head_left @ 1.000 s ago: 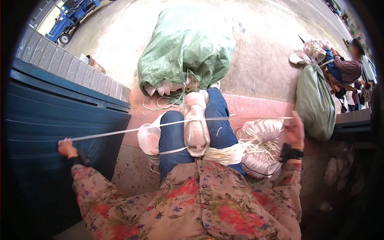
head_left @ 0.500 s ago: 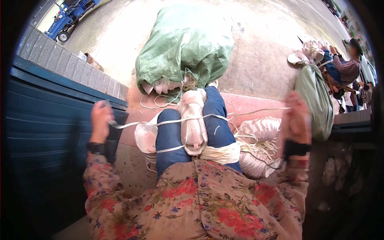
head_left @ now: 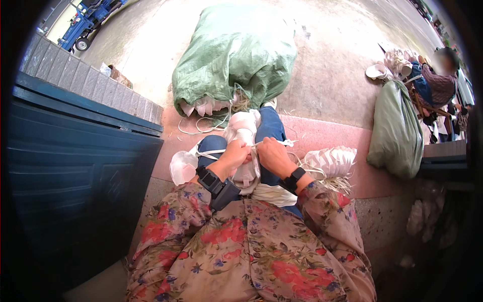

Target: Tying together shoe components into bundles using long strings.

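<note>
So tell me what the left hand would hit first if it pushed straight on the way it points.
The left hand already rests on the white bundle across the blue-trousered knees; beyond it, probably the big green sack.

Both forearms are brought in from the lower edge and bent toward the middle, over the knees. The left hand is closed, its fingers curled inward, and a black band is worn on its wrist. The right hand is set just beside it, knuckles up and fingers folded down. A black band is also seen on the right wrist. Floral sleeves cover both arms.
</note>
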`<action>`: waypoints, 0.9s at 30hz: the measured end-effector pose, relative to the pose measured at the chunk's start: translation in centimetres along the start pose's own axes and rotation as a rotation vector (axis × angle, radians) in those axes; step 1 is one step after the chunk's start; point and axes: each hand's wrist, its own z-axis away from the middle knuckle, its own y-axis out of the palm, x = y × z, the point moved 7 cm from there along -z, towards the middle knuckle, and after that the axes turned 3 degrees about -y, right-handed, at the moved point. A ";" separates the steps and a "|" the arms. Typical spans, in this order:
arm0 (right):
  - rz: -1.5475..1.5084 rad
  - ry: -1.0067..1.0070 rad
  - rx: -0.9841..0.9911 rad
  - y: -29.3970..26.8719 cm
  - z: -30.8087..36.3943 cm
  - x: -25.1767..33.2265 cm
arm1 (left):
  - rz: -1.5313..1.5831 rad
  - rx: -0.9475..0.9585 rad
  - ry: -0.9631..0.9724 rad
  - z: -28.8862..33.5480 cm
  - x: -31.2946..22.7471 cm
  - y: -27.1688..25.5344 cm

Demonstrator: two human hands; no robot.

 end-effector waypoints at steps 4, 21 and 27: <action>-0.013 0.008 0.041 0.2 -0.9 -0.7 | 0.002 -0.099 0.138 -0.2 0.2 -0.1; -0.013 -0.076 -0.017 -0.1 0.0 1.1 | -0.124 -0.256 0.181 2.4 0.4 -3.7; -0.015 -0.102 0.042 1.3 0.3 0.9 | -0.742 -0.528 0.353 3.1 -0.4 -4.2</action>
